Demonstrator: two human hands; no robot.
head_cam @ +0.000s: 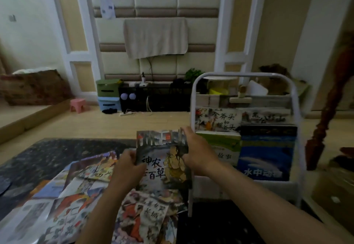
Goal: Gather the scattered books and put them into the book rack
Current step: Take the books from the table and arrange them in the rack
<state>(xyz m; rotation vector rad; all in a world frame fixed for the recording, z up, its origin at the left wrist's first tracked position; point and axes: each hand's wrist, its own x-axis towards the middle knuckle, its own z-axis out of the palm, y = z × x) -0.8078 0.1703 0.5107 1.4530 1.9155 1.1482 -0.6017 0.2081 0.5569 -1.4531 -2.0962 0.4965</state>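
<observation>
Both hands hold up a thin picture book [162, 159] with a grey cover and a crouching figure in yellow. My left hand [130, 164] pinches its left edge; my right hand [197, 151] grips its upper right corner. The book hangs just left of the white metal-framed book rack [296, 98]. In the rack stand a blue book [266, 155], a green book [222, 142] and two illustrated books [218, 120] behind them. Several more picture books [76, 201] lie scattered and overlapping on the dark table [38, 157] under my arms.
The rack stands at the table's right end. A carved wooden piece [325, 113] rises to its right. Across the floor are a dark low cabinet [153, 98], green and blue storage boxes [108, 94], a pink stool [78, 104] and a power strip with cords.
</observation>
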